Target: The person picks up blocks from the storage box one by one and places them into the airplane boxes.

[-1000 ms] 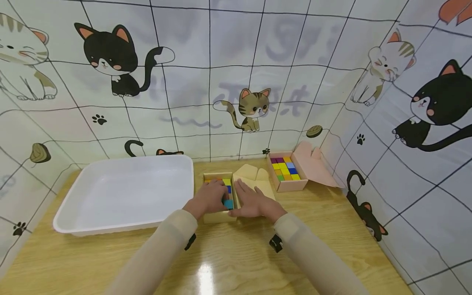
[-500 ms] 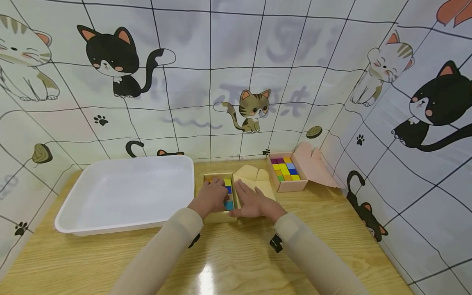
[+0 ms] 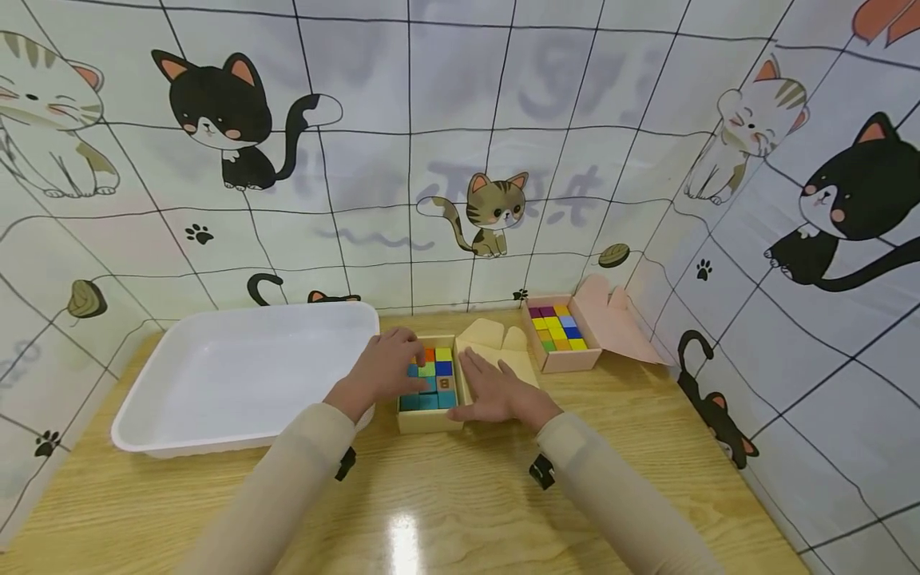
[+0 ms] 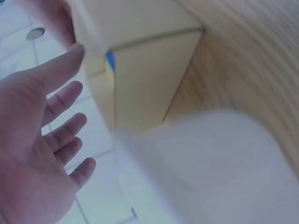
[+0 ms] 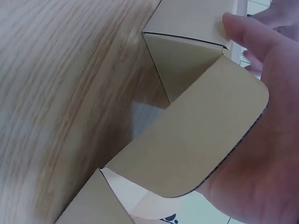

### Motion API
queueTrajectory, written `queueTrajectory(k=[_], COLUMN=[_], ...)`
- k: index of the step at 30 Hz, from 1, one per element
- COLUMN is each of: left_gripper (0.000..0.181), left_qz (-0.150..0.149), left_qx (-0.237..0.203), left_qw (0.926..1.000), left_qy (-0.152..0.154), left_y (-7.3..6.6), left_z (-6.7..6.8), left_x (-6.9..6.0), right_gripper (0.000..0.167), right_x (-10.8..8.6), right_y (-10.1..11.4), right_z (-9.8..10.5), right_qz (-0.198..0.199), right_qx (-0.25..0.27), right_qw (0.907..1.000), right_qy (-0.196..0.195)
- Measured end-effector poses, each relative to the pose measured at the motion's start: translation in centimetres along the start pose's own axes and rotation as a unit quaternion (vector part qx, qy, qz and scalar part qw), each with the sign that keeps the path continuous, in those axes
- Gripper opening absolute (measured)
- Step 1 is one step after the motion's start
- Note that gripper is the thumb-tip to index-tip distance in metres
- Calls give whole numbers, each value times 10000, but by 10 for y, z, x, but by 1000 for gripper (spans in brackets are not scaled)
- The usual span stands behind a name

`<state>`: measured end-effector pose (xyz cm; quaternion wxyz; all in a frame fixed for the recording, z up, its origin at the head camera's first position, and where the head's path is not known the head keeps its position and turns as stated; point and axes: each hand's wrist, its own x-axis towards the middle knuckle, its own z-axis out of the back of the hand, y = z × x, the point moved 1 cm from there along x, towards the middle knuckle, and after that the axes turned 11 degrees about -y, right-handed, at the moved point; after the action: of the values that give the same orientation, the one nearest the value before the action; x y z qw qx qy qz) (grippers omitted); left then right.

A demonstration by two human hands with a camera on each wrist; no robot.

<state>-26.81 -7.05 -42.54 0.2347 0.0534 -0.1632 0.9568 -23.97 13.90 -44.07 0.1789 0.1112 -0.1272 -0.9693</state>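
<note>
A pale yellow cardboard box [image 3: 430, 423] stands in the middle of the table, filled with rows of coloured cubes [image 3: 428, 399]. One cube [image 3: 446, 383] shows a letter on a wooden face. My left hand [image 3: 384, 363] hovers over the box's left edge; in the left wrist view its fingers [image 4: 65, 98] are loosely spread and hold nothing. My right hand [image 3: 496, 391] rests with straight fingers on the box's open lid [image 3: 489, 331]. Its thumb [image 5: 247, 30] touches the box's edge in the right wrist view. The cubes under my left hand are partly hidden.
A large white tray [image 3: 244, 439] stands left of the box, close to it. At the back right, a pink box [image 3: 568, 361] with its lid open holds several coloured cubes. A cat-printed sheet [image 3: 374, 176] closes off the back and sides.
My left hand has moved left and up off the cubes, which uncovers most of them. My right hand has stayed on the lid.
</note>
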Motion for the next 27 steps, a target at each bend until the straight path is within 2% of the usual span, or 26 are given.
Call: queueTrajectory(k=[5, 9, 14, 17, 22, 27], left_gripper=[37, 43, 50, 54, 58, 56], left_qz=[96, 130, 348, 510, 768, 953], left_qx=[116, 396, 641, 736, 839, 887], left_qw=[9973, 9935, 9903, 9878, 9847, 9837], left_qy=[-723, -1056, -1182, -1275, -1319, -1237], left_y=[23, 45, 73, 88, 108, 121], left_z=[23, 39, 54, 59, 62, 60], left_x=[-12, -28, -56, -75, -103, -120], right_gripper=[98, 89, 84, 83, 83, 83], right_x=[0, -2, -5, -10, -20, -23], right_y=[-4, -11, -27, -39, -53, -47], right_z=[5, 14, 28, 35, 41, 31], right_qz=[135, 230, 301, 176, 59, 201], right_qx=[-54, -54, -591, -909, -1060, -852], right_qw=[9998, 9981, 9880, 9821, 9791, 9845], right_qy=[-113, -574, -1392, -1639, -1734, -1519])
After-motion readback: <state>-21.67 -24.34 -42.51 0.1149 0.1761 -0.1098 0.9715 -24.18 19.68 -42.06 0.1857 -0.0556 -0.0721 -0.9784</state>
